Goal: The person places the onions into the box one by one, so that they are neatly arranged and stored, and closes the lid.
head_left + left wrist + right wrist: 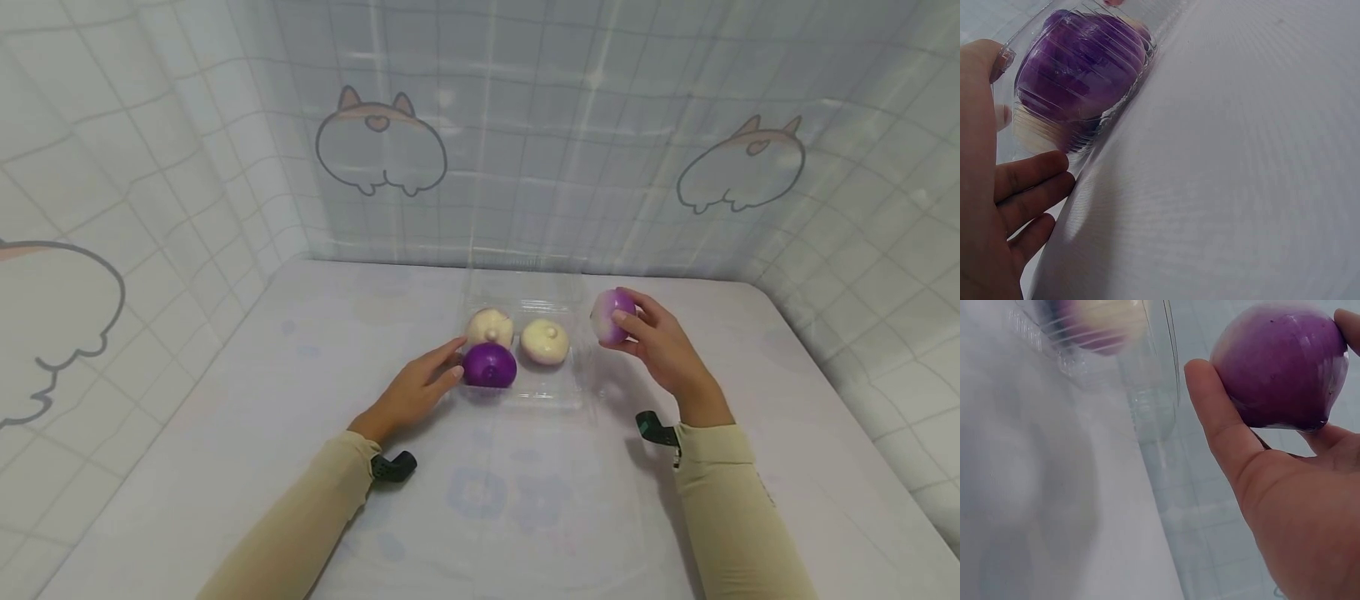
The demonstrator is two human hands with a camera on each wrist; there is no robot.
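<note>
My right hand [663,346] grips a purple-and-white onion [611,317] between thumb and fingers, raised just right of a clear plastic box [543,390]. In the right wrist view the held onion [1282,369] shows its purple side and pointed tip. Inside the box sit a dark purple onion [490,365] at the front left, a pale onion [489,327] behind it and another pale onion [545,342] to the right. My left hand [416,387] is at the box's left side, fingers extended. In the left wrist view, its thumb [1002,62] touches the clear wall.
The box's clear lid [525,283] stands open toward the back. A white cloth [480,517] with faint prints covers the table. Grid-patterned curtains [525,167] with animal drawings hang behind and on both sides.
</note>
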